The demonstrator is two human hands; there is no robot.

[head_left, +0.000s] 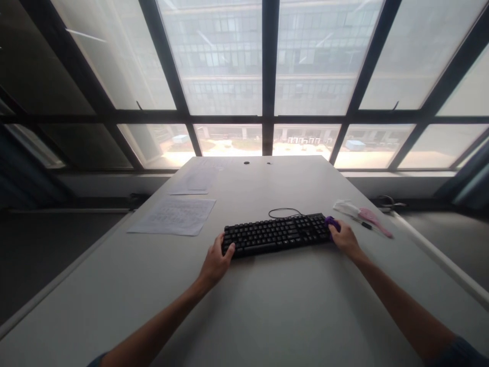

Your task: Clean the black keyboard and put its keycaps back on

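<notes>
A black keyboard lies slightly slanted on the white table, its cable looped behind it. My left hand grips the keyboard's left end, thumb on top and fingers around the edge. At the right end, my right hand is closed on a bunched purple cloth, which touches the keyboard's edge. Part of the cloth is hidden by the fingers.
Sheets of paper lie on the table at the left. To the right are a pink-handled object with a pale end, and a black marker. Large windows stand beyond the far edge.
</notes>
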